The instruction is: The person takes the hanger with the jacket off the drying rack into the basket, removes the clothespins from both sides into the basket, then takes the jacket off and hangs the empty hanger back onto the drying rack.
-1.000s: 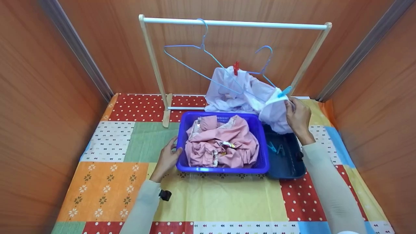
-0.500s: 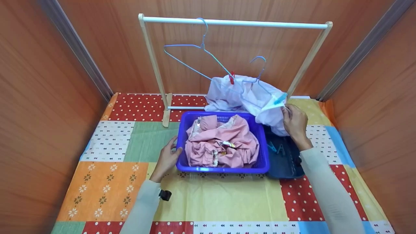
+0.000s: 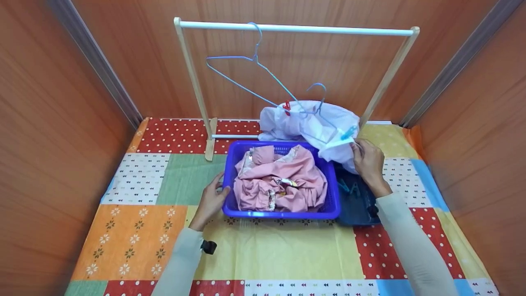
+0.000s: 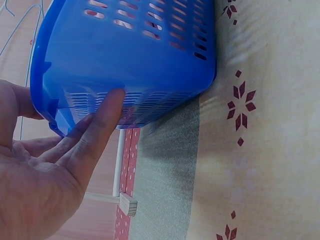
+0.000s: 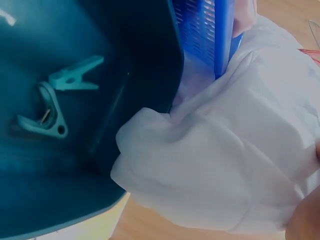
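At centre-right, the right hand point(image 3: 370, 161) pinches rumpled white cloth point(image 3: 312, 128); centre-left, the left hand point(image 3: 211, 202) grips a slotted plastic basket point(image 3: 283, 215).

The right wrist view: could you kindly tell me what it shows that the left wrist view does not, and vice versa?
Only the right wrist view shows the dark teal plastic tray with two teal plastic clothespins in it, the white cloth and part of the right hand.
Only the left wrist view shows the left hand, the wooden rack foot and dark-red printed flowers.
Both share the slotted blue plastic basket and some pink cloth.
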A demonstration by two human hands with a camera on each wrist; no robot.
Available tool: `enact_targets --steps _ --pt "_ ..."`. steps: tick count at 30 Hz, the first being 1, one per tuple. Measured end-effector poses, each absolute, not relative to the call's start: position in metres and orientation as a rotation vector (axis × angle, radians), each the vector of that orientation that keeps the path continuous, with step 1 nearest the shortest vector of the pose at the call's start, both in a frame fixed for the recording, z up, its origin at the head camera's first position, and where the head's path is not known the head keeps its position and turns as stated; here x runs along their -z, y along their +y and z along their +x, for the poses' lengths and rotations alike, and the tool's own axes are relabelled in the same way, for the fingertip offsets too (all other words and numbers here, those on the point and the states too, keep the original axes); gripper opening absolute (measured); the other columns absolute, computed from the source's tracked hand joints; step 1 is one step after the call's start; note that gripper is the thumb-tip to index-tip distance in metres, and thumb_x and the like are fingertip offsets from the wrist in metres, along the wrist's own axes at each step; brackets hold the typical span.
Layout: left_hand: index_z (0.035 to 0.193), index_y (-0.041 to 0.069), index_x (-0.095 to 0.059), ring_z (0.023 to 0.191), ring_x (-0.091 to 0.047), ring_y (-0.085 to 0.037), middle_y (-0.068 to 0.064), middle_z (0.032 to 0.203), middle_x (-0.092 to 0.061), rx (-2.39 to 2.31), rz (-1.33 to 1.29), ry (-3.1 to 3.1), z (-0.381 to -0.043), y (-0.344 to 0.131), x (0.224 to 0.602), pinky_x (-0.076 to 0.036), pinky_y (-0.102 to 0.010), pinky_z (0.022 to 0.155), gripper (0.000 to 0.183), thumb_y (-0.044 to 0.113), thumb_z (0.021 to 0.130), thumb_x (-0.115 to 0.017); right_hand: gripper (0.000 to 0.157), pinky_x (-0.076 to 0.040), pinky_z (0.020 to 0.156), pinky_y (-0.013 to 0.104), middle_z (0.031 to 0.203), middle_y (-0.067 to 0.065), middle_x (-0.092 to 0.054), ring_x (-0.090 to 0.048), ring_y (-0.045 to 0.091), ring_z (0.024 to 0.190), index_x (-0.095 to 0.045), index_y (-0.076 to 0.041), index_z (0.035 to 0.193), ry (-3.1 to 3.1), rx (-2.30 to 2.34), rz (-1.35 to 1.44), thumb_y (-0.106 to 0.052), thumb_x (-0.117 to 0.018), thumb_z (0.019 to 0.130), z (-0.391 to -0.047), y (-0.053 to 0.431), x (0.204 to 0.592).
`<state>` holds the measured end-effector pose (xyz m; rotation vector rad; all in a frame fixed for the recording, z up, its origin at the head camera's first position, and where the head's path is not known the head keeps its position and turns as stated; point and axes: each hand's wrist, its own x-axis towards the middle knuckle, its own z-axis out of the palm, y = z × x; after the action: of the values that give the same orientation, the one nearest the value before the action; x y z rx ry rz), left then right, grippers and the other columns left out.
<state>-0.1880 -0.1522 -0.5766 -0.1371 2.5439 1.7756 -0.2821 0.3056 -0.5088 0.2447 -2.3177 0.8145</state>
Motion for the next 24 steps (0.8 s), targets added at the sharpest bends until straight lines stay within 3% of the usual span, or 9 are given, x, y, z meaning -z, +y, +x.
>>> enact_targets --steps 8,24 --pt "0.149 0.004 -0.038 0.1 -0.07 -0.04 -0.028 0.117 -0.066 -1.827 -0.11 2.537 -0.189 -0.152 0.578 -0.059 -0.045 0.084 0.059 0.005 0.094 -0.057 0.019 -0.05 0.08 0.053 0.098 0.017 -0.074 -0.068 0.039 0.092 -0.074 -0.002 0.103 -2.279 -0.787 0.306 -0.016 -0.067 0.092 -0.276 0.305 0.52" --pt "0.151 0.008 -0.037 0.106 -0.068 -0.039 -0.027 0.123 -0.064 -1.809 -0.119 2.53 -0.189 -0.152 0.579 -0.058 -0.045 0.087 0.059 0.008 0.096 -0.057 0.014 -0.05 0.071 0.051 0.093 0.011 -0.075 -0.069 0.034 0.082 -0.075 -0.007 0.101 -2.285 -0.758 0.351 -0.015 -0.068 0.092 -0.262 0.298 0.529"
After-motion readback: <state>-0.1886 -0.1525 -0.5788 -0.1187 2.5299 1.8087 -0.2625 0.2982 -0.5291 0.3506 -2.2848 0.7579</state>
